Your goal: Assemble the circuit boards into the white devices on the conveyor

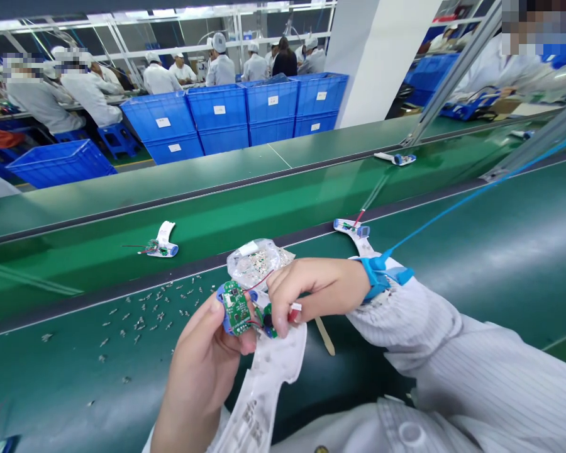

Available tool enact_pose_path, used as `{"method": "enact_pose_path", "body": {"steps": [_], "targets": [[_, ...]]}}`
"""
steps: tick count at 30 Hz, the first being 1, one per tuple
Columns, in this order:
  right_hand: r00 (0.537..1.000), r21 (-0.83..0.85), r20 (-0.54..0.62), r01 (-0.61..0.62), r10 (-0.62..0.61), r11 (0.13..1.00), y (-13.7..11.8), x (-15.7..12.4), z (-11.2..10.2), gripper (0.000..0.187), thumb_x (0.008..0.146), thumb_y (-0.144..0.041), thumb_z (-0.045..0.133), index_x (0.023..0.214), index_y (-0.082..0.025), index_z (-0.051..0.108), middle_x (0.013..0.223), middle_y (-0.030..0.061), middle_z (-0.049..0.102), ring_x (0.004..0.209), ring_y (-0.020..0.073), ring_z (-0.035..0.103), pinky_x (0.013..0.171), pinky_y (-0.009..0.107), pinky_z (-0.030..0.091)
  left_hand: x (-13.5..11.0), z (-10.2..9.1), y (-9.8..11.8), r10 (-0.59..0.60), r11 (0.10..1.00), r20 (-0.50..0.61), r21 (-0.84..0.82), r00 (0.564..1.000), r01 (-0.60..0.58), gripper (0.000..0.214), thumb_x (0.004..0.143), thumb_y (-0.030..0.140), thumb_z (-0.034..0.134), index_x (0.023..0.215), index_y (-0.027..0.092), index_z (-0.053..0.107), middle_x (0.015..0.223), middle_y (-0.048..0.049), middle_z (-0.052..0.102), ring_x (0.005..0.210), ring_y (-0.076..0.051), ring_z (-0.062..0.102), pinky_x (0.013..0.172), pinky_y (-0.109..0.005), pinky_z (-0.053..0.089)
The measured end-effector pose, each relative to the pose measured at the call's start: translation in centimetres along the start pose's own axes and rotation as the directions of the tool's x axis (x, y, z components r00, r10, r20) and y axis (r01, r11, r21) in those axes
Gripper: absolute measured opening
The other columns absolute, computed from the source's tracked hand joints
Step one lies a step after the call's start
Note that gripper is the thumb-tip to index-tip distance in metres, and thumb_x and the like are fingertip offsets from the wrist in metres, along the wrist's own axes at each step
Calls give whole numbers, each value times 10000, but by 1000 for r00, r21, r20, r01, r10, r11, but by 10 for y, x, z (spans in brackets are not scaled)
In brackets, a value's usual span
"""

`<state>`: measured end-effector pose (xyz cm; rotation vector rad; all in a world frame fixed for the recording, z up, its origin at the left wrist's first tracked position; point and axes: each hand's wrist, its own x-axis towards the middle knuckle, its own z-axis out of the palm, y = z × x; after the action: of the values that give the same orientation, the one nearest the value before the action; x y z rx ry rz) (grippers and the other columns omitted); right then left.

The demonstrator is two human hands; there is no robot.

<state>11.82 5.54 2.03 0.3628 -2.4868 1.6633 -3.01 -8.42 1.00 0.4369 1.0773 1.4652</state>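
The person's left hand [200, 371] is curled around a green circuit board [236, 307] set in a blue-edged plastic housing [225, 308], its thumb pressed against the housing's edge. The right hand [311, 292] reaches in from the other side, fingertips pinched on a small black component [267, 319] just beside the board, with a thin red wire [259, 281] running above. A long white printed plastic piece [259, 396] hangs below the hands, and a clear plastic bag [255, 261] of small parts sits just behind them. A blue wrist strap [380, 275] circles the right wrist above a striped white sleeve [453, 352], its blue cord [476, 195] running off to the upper right. A wooden stick [325, 335] lies under the right hand. Small metal pieces [141, 314] are scattered across the green tabletop [75, 390], near two white wired assemblies [160, 244]. Beyond, co-workers [219, 63] in white coats stand past stacked blue crates [219, 110].
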Motion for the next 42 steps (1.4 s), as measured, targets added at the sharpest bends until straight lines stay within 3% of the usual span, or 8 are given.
{"method": "enact_pose_path", "body": {"steps": [4, 10, 15, 19, 25, 28, 36, 42], "targets": [[992, 19, -123, 6, -3, 1000, 0, 3, 8, 435, 943, -412, 431, 689, -118, 628, 748, 77, 591, 743, 122, 546, 760, 248, 447, 0, -3, -2, 10, 1000, 38, 10, 999, -11, 287, 650, 444, 765, 739, 173, 729, 656, -22, 676, 456, -94, 560, 458, -190, 466], [938, 118, -341, -24, 63, 993, -6, 5, 26, 457, 923, -445, 454, 600, -141, 561, 649, 45, 575, 674, 123, 537, 716, 274, 444, 1, -3, -6, 16, 997, 135, 75, 991, -26, 207, 740, 400, 712, 801, 202, 717, 723, -29, 695, 590, -124, 635, 573, -200, 525], [802, 122, -549, -201, 235, 972, -15, 7, 38, 216, 859, -196, 533, 671, -135, 620, 667, 17, 601, 679, 109, 535, 649, 230, 425, -2, -1, -10, 48, 981, 113, 182, 992, -68, 231, 800, 418, 658, 910, 218, 697, 807, -17, 684, 653, -113, 642, 620, -196, 533], [698, -61, -706, -230, 121, 971, -22, 9, 41, 244, 818, -146, 554, 581, -147, 609, 578, -10, 571, 648, 104, 508, 684, 245, 400, -9, 2, -12, 135, 934, 93, 320, 986, -158, 257, 848, 434, 598, 988, 224, 645, 907, -12, 669, 750, -109, 631, 689, -195, 517], [754, -441, -643, -221, -135, 870, -30, 12, 41, 250, 794, -108, 508, 575, -149, 623, 542, -8, 579, 582, 93, 455, 759, 309, 367, -22, 9, -10, 233, 899, 64, 367, 970, -240, 208, 874, 408, 570, 1036, 281, 600, 921, 11, 641, 775, -117, 610, 651, -192, 503], [782, -547, -595, -224, -186, 807, -32, 13, 39, 260, 790, -128, 493, 563, -155, 618, 527, -3, 560, 601, 109, 456, 752, 329, 363, -25, 10, -9, 234, 894, 77, 376, 969, -245, 210, 871, 414, 570, 1029, 282, 611, 933, 7, 627, 727, -113, 598, 606, -192, 497], [887, -658, -446, -233, -122, 716, -43, 15, 30, 326, 761, -100, 429, 485, -152, 595, 492, -1, 503, 565, 108, 397, 720, 337, 351, -26, 6, -8, 206, 899, 160, 360, 966, -251, 214, 879, 421, 552, 1030, 280, 607, 857, 14, 604, 643, -93, 560, 580, -191, 501], [922, -728, -381, -250, -73, 638, -50, 17, 26, 323, 767, -115, 451, 456, -149, 532, 507, 11, 443, 632, 133, 346, 692, 337, 326, -25, -3, -7, 166, 864, 241, 432, 956, -259, 204, 928, 392, 472, 1101, 337, 564, 886, 31, 572, 661, -81, 557, 592, -177, 501]]}}
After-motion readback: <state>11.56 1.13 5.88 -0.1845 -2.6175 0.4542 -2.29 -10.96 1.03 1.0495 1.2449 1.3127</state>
